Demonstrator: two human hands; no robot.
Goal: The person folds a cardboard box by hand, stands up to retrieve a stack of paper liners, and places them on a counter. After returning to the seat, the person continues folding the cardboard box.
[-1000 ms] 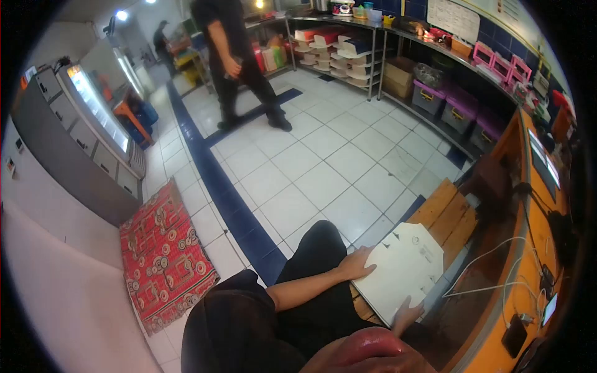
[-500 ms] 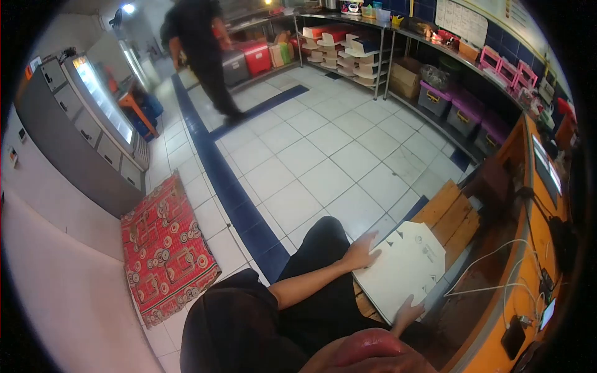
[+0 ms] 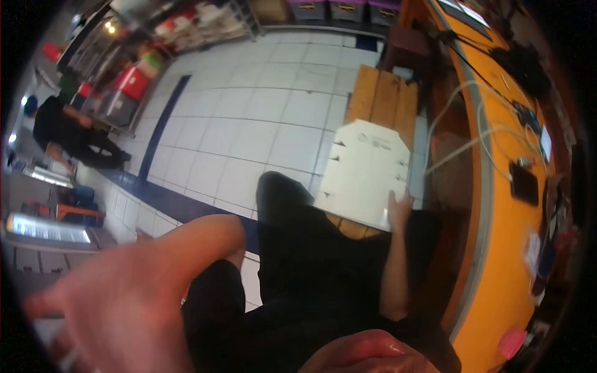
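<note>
A flat white cardboard box blank (image 3: 360,171), with dark cut slits along its sides and small printing near its far end, lies on a slatted wooden bench (image 3: 385,93) in front of my knees. My right hand (image 3: 400,210) holds its near right edge, thumb on the top face and fingers along the side. Close to the camera at the lower left, my left hand (image 3: 124,304) is raised away from the cardboard. It is blurred, its fingers are apart, and nothing shows in it.
An orange counter (image 3: 463,298) runs along my right, with white cables (image 3: 482,130) and a dark phone-like device (image 3: 523,183) on it. A dark stool (image 3: 405,48) stands beyond the bench. Another person (image 3: 74,133) in dark clothes is at the far left, near a red box (image 3: 132,82).
My left hand has left the cardboard's left edge and swung up toward the camera at left. My right hand stays at the right edge. The view has turned and tilted.
</note>
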